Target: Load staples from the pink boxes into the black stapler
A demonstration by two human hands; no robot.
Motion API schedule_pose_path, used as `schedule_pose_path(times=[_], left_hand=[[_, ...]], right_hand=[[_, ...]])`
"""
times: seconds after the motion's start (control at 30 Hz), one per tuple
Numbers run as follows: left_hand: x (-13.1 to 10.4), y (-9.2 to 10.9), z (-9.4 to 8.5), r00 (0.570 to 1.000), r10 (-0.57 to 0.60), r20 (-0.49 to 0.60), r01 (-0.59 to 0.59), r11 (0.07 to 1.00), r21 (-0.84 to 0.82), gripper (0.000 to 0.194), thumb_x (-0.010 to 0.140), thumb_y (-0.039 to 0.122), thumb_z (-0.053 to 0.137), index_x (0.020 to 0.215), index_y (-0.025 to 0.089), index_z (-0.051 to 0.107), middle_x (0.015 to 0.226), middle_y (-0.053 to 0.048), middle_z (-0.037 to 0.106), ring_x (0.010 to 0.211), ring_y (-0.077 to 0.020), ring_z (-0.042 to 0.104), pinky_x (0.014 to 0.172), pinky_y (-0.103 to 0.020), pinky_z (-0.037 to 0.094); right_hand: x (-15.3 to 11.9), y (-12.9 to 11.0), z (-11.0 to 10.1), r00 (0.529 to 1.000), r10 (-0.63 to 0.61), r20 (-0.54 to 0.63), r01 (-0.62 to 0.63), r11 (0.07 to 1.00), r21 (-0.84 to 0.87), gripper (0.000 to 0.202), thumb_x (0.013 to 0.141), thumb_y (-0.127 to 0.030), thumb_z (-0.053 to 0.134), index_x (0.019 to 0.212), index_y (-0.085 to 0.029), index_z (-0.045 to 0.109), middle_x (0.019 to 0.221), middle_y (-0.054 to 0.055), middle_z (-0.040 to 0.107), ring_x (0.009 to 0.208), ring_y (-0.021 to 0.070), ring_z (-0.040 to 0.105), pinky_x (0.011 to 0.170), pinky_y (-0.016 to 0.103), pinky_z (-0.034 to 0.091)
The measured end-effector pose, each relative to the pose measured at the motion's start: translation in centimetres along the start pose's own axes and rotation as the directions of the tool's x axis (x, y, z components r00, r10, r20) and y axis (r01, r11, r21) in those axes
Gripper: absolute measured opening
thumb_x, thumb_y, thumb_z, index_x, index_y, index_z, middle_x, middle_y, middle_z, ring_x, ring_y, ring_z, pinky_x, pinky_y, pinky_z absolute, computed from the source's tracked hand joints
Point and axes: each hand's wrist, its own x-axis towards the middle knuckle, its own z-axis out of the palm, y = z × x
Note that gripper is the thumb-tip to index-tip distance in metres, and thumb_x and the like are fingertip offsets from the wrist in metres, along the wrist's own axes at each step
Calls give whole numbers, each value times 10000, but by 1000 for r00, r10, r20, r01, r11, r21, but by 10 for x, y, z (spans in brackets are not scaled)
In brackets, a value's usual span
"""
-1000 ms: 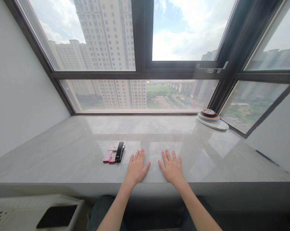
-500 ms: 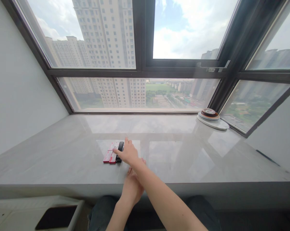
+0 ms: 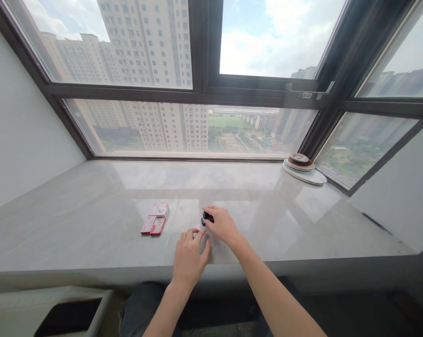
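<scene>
My right hand is closed around a small black stapler, holding it just above or on the pale stone sill; most of it is hidden by the fingers, and two dark rounded ends stick out to the left. Just below and left of it is my left hand, its fingers curved and thumb apart, with nothing visible in it. Its fingertips come close to the right hand; whether they touch it I cannot tell. Farther left, several small red-and-white boxes lie flat together, touching neither hand.
A stack of plates stands in the far right corner by the window frame. Below the sill's front edge, at lower left, is a whitish plastic container with a dark opening. A wall bounds the sill at left.
My right hand has carried the stapler from beside the boxes to the right. My arms have uncrossed, and the left hand now shows clearly. The view has shifted slightly.
</scene>
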Motion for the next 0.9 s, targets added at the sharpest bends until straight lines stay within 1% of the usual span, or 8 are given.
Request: schedule_pose_path(times=[0.13,0.27,0.4,0.5,0.57,0.7,0.8,0.9], left_hand=[[14,0,17,987,153,49,-152,988,-16,480,980,396,507,1448,294,496,1542,-65,425,1425,-322,339,1163,-507,309],[24,-8,23,985,136,103,-136,991,-4,503,1007,455,437,1500,351,423,1598,-18,374,1457,-317,308,1177,-524,278],[32,-19,25,991,106,86,-107,994,6,509,1013,486,417,1497,328,421,1620,-30,342,1451,-298,331,1186,-510,265],[33,-22,28,991,109,74,-110,994,3,520,1010,476,429,1495,290,414,1630,-57,318,1455,-281,333,1202,-496,245],[33,-24,27,992,111,52,-111,994,10,519,1011,443,429,1491,246,405,1634,-78,305,1483,-271,287,1221,-492,213],[31,-38,14,992,-28,-121,39,995,93,534,1010,368,414,1497,156,365,1655,-120,226,1541,-268,119,1253,-517,102],[23,-61,-1,932,-250,-262,298,941,161,574,990,369,435,1499,115,360,1658,-174,169,1541,-324,61,1231,-596,80],[8,-81,-10,906,-326,-268,385,900,205,529,961,371,485,1438,145,463,1636,-181,221,1522,-372,107,1202,-647,113]], right_hand=[[-16,0,7,973,109,-202,-103,994,37,393,906,-314,596,1292,-295,666,1371,64,626,1284,250,535,1187,452,239],[-4,-2,8,918,254,-305,-162,941,297,340,879,-372,598,1187,-278,707,1217,47,712,1128,234,628,1115,418,376],[4,25,-1,782,515,-350,-64,625,778,527,880,-514,525,1277,-183,627,1231,101,706,1103,237,662,913,350,538],[-4,55,-3,730,644,-229,-8,343,939,620,916,-571,363,1374,-175,500,1384,133,616,1203,240,640,868,357,582],[-15,71,-3,751,643,-150,-68,302,951,657,930,-595,244,1389,-172,452,1432,151,574,1236,239,629,878,375,597],[-48,88,-5,825,558,-94,-198,441,876,727,932,-660,123,1365,-175,447,1463,163,537,1286,240,597,961,382,585],[-77,90,-10,855,515,-62,-214,460,862,625,955,-604,210,1367,-197,445,1452,152,546,1302,237,584,996,385,571],[-99,84,-13,869,494,15,-239,394,887,503,944,-545,391,1313,-223,505,1331,139,635,1195,247,658,924,385,596]])
